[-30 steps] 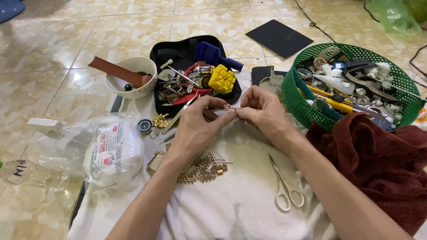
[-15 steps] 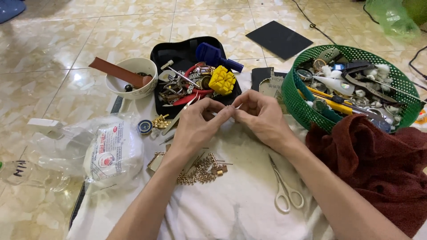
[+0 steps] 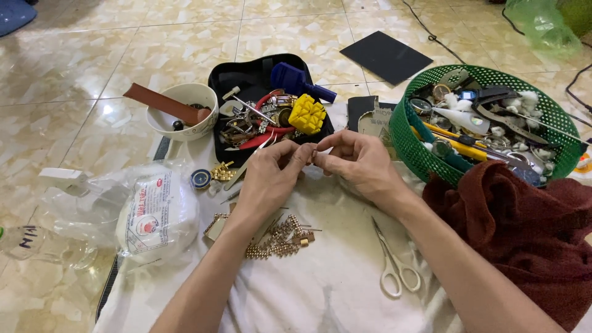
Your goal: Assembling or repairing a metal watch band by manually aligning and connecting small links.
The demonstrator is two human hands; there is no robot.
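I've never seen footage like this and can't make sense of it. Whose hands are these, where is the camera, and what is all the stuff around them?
The camera sits on a person's head and looks down, so the two bare hands are that person's own. The left hand and right hand meet fingertip to fingertip over a white cloth spread on a tiled floor. They pinch something tiny between them, too small to identify. Near the left forearm lies a gold watch bracelet; small scissors lie by the right forearm. Behind the hands are a black tray of small tools, a white bowl and a green basket of parts. A dark red cloth lies at right.
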